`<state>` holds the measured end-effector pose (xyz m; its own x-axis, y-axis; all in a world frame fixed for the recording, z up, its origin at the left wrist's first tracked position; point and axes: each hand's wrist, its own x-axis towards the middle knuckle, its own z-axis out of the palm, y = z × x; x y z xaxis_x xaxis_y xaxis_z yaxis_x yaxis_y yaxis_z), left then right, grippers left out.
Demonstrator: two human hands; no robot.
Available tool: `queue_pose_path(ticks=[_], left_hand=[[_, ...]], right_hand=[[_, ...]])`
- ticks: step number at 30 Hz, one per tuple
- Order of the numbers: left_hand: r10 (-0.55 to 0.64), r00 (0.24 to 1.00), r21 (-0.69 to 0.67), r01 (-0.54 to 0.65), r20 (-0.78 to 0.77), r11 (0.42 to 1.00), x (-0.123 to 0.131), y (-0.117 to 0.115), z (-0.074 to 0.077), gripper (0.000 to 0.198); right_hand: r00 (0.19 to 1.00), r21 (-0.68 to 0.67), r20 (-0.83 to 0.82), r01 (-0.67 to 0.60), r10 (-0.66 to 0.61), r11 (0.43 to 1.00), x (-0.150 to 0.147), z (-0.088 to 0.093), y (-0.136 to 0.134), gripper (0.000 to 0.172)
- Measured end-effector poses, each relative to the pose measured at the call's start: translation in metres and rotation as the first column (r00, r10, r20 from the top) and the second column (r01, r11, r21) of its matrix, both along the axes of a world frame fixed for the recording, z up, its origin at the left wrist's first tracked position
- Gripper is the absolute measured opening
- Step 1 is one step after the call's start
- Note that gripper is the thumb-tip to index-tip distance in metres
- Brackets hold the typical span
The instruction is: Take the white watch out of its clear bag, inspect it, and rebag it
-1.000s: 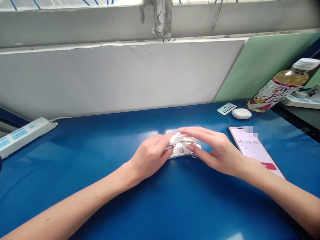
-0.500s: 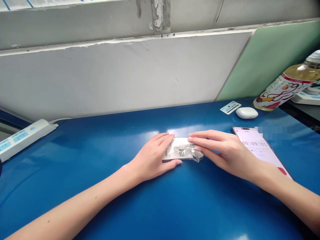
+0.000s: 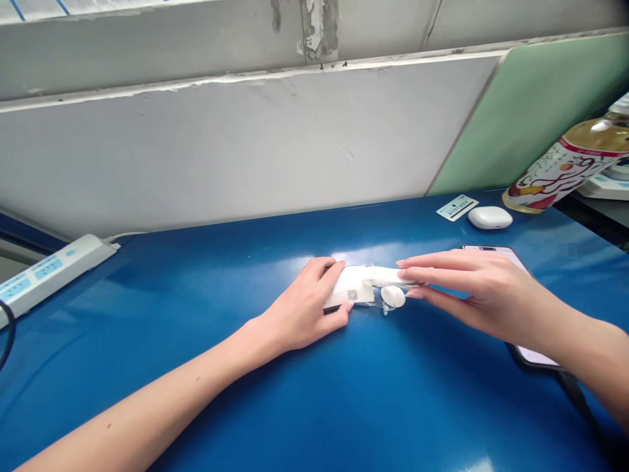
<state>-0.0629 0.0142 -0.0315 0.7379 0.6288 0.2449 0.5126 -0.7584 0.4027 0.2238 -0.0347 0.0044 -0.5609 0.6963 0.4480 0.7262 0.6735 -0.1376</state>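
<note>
A small clear packet with a white printed label (image 3: 352, 292) lies on the blue table (image 3: 314, 393) at its middle. My left hand (image 3: 307, 311) presses the packet's left end down, thumb along its near edge and fingers curled over the top. My right hand (image 3: 472, 288) reaches in from the right with fingers stretched and close together, their tips pinching the packet's right end. A small white rounded piece (image 3: 393, 296) shows in the plastic just below those fingertips.
A phone (image 3: 531, 341) lies under my right wrist. At the back right are a white earbud case (image 3: 490, 217), a small card (image 3: 457, 207) and a tilted drink bottle (image 3: 565, 170). A white power strip (image 3: 49, 272) sits at the left edge. A grey wall panel rises behind the table.
The crumpled packet has been flattened onto the table and drawn out to the right. My right hand has slid right, now covering most of the phone; the left stays on the packet's left end.
</note>
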Motion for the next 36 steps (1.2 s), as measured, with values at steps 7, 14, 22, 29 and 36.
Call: queue_pose_path(ticks=[7, 14, 22, 29, 36], left_hand=[[-0.005, 1.0, -0.016, 0.005, 0.001, 1.0, -0.002, 0.002, -0.001, 0.051], [-0.016, 0.999, 0.001, 0.016, 0.032, 1.0, -0.001, 0.001, -0.002, 0.049], [-0.002, 0.999, 0.016, 0.001, 0.038, 1.0, -0.001, 0.001, -0.001, 0.049], [0.004, 1.0, 0.013, -0.004, 0.031, 1.0, 0.0, 0.001, 0.002, 0.049], [-0.005, 1.0, 0.022, 0.004, 0.005, 1.0, -0.001, 0.001, 0.001, 0.048]], right_hand=[[0.998, -0.125, -0.064, 0.015, -0.023, 0.992, 0.015, -0.003, 0.009, 0.022], [0.999, -0.214, -0.036, 0.004, -0.012, 0.977, 0.0, -0.021, 0.007, 0.027], [0.999, -0.191, 0.038, 0.024, -0.017, 0.981, -0.021, -0.018, 0.002, 0.036], [0.989, -0.226, 0.138, 0.074, -0.043, 0.971, -0.005, -0.012, -0.003, 0.037], [0.988, -0.356, 0.151, 0.095, -0.043, 0.93, 0.0, -0.009, -0.007, 0.04]])
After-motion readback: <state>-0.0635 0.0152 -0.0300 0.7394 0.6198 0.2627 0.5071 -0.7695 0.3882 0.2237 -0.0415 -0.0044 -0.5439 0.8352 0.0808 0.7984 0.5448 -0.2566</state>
